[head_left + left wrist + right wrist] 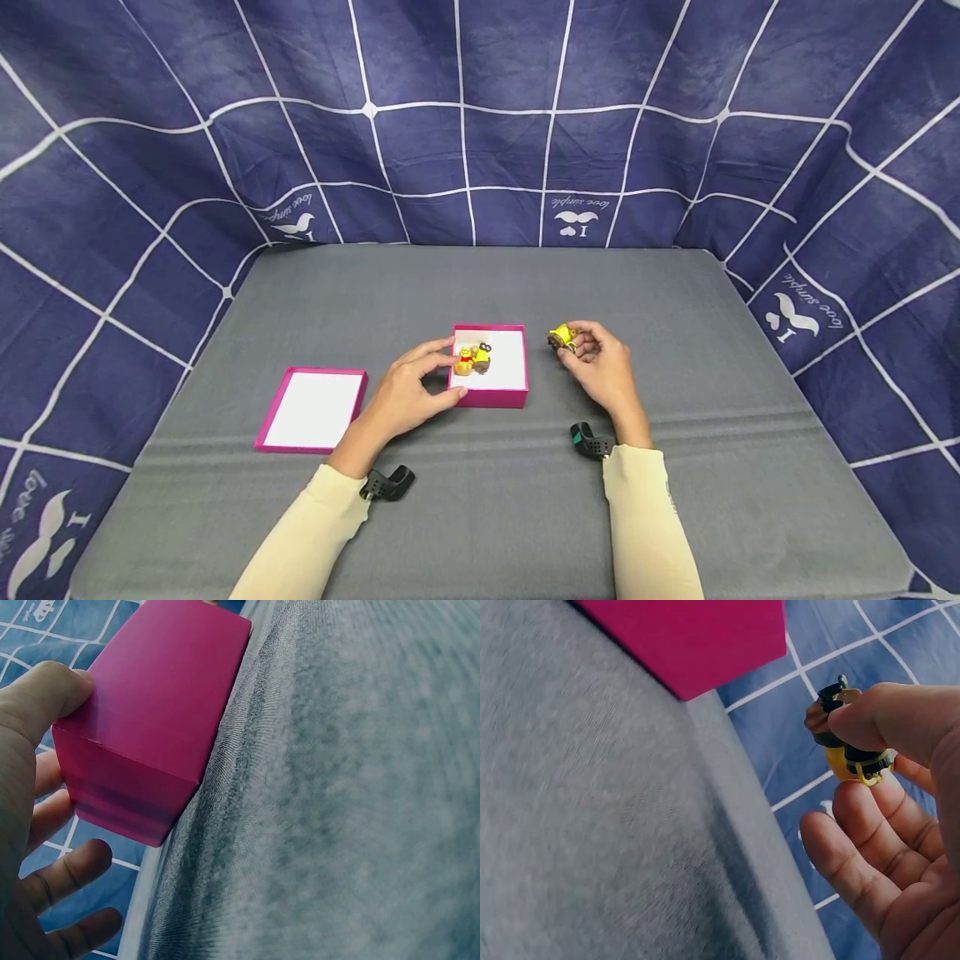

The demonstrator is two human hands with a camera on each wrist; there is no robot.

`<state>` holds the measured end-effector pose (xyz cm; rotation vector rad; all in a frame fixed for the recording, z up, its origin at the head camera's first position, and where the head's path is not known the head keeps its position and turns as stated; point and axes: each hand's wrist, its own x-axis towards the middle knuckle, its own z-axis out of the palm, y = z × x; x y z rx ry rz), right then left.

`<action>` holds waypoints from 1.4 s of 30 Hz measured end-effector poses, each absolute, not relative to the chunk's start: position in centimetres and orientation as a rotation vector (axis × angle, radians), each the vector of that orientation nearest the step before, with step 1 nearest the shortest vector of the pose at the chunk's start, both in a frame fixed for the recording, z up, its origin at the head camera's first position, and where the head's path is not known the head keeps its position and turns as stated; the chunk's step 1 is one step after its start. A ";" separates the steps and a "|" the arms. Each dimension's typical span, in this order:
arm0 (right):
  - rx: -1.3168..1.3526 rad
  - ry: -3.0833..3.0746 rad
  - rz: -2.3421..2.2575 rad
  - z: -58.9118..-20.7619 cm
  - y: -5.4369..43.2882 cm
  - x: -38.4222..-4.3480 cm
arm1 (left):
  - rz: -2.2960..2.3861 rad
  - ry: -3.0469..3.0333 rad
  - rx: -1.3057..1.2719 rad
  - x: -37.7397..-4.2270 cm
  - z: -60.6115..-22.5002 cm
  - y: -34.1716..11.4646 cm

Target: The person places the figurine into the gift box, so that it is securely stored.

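Mid-frame, left hand (408,390) pinches pink box (495,399); right hand (606,371) clamps yellow figurine (559,336); likely transfer step; next needs careful aim.

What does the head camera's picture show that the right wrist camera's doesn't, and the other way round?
Only the head view shows the left hand holding the pink box, the two small figures inside it, and the pink-rimmed lid left of it.

Only the right wrist view shows the palm of the right hand.

Both show the box, that hand holding a yellow-and-dark figure, the gray cloth and the blue curtain.
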<state>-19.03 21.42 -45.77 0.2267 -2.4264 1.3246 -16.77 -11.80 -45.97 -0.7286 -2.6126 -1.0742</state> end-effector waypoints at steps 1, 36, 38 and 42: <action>0.226 -2.420 1.333 -45.7 21.4 -19.0 | -1.077 -2.615 -0.727 -16.7 -45.9 -11.8; 0.407 -2.434 1.324 -41.6 18.5 -18.7 | -1.104 -2.640 -0.714 -16.9 -45.8 -12.1; 0.425 -2.446 1.325 -41.3 18.1 -18.7 | -1.107 -2.646 -0.708 -16.9 -45.8 -12.1; 0.454 -2.471 1.340 -40.9 17.4 -18.5 | -1.111 -2.655 -0.705 -16.8 -45.8 -12.2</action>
